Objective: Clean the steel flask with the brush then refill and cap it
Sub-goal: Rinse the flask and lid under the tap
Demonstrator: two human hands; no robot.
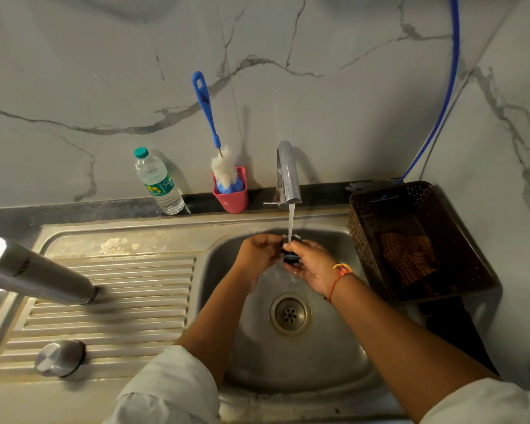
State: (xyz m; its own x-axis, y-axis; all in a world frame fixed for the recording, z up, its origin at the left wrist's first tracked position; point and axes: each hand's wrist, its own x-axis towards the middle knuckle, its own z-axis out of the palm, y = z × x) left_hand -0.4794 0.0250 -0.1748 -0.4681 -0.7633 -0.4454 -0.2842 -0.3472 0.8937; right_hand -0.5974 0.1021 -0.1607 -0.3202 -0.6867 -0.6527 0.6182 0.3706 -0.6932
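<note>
The steel flask (pixel 37 272) stands upside down on the ribbed drainboard at the left, mouth down. A round steel cap (pixel 60 358) lies on the drainboard near the front. Over the sink bowl (pixel 322 362), my left hand (pixel 259 252) and my right hand (pixel 311 266) together hold a small dark inner stopper (pixel 291 255) under the running water from the tap (pixel 288 174). The blue-handled bottle brush (pixel 216 148) stands bristles down in a red cup (pixel 231 195) on the back ledge.
A clear plastic water bottle (pixel 158 182) with a green cap stands left of the red cup. A brown perforated basket (pixel 416 240) holding a checked cloth sits right of the sink. A blue hose (pixel 441 96) runs down the marble wall. The drain (pixel 289 313) is open.
</note>
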